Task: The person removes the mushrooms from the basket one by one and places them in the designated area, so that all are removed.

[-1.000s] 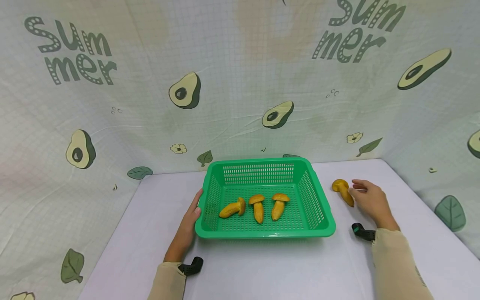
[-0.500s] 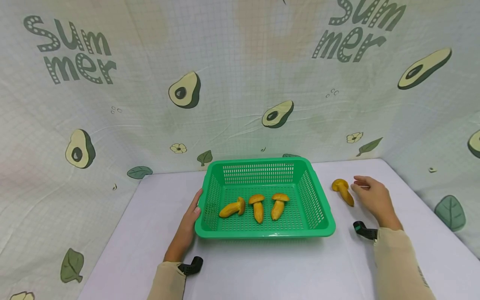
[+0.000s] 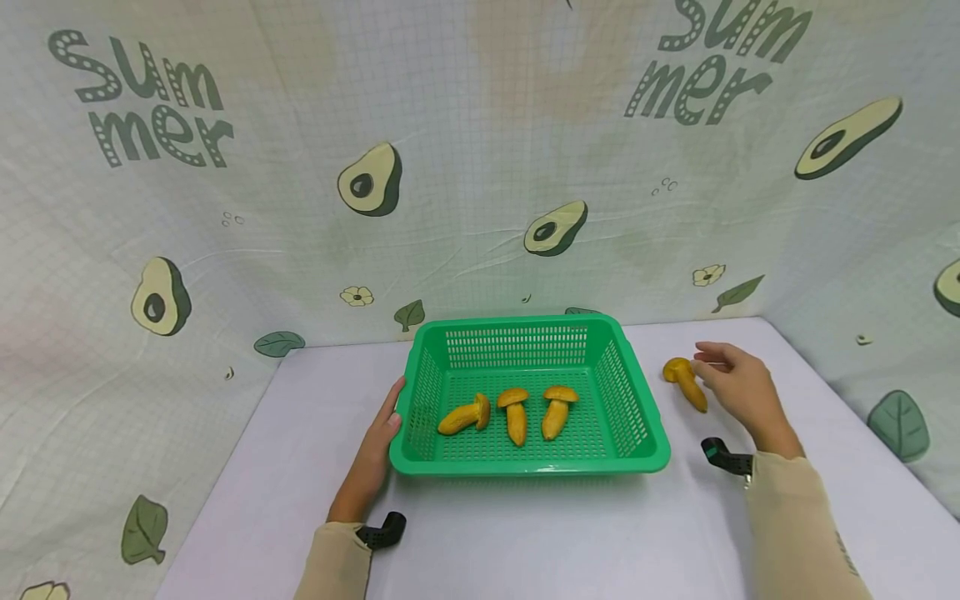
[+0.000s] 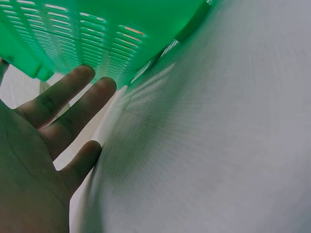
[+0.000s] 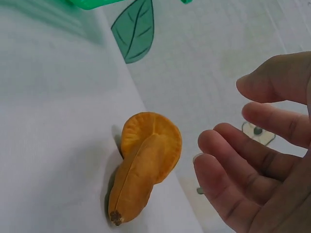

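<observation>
A green plastic basket (image 3: 528,469) with slotted walls stands mid-table. Three yellow-brown mushrooms lie in it: a left one (image 3: 461,418) on its side, a middle one (image 3: 516,417) and a right one (image 3: 557,413). My left hand (image 3: 369,458) rests against the basket's left side; in the left wrist view its fingers (image 4: 73,114) lie extended at the outer wall. Right of the basket, another mushroom (image 5: 138,167) lies on the table. My right hand (image 3: 742,393) hovers beside it, fingers loosely bent, holding nothing; the right wrist view shows a gap between fingertips and mushroom.
A white cloth covers the table (image 3: 547,542). Behind and at both sides rises a pale fabric backdrop (image 3: 465,167) printed with avocados, leaves and lettering. Black camera mounts sit on the left wrist (image 3: 384,531) and the right wrist (image 3: 725,458).
My right hand shifts slightly right and away from the loose mushroom, then back left and farther toward the table's rear. The left hand, basket and mushrooms stay in place.
</observation>
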Demonstrator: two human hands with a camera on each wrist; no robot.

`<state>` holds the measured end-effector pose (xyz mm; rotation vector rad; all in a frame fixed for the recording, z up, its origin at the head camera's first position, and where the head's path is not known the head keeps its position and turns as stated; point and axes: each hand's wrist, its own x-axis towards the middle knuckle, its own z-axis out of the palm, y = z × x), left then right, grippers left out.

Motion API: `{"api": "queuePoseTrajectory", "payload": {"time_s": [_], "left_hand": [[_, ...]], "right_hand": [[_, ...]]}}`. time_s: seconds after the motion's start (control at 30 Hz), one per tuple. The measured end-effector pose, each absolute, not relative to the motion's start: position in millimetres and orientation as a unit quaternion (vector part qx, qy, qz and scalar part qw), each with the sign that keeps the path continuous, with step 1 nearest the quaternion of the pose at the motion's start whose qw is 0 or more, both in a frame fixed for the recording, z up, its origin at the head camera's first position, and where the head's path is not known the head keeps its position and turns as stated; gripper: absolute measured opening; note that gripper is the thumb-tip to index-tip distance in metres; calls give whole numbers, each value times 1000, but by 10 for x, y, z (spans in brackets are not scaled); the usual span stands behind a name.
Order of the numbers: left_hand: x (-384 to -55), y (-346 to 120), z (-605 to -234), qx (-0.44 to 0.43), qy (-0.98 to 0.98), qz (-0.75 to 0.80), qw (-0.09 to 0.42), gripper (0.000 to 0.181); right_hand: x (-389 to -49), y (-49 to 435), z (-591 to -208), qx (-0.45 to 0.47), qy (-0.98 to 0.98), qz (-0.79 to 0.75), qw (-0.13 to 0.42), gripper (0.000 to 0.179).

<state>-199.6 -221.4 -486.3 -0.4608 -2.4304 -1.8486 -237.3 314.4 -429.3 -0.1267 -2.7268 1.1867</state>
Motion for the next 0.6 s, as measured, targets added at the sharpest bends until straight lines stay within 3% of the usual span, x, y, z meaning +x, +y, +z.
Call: {"api": "queuePoseTrajectory", "payload": {"time_s": [0.6], "left_hand": [[-2006, -2217, -4864, -151, -783, -603, 28, 53]], "right_hand": [[-2300, 2963, -4040, 33, -890, 451, 62, 57]]}}
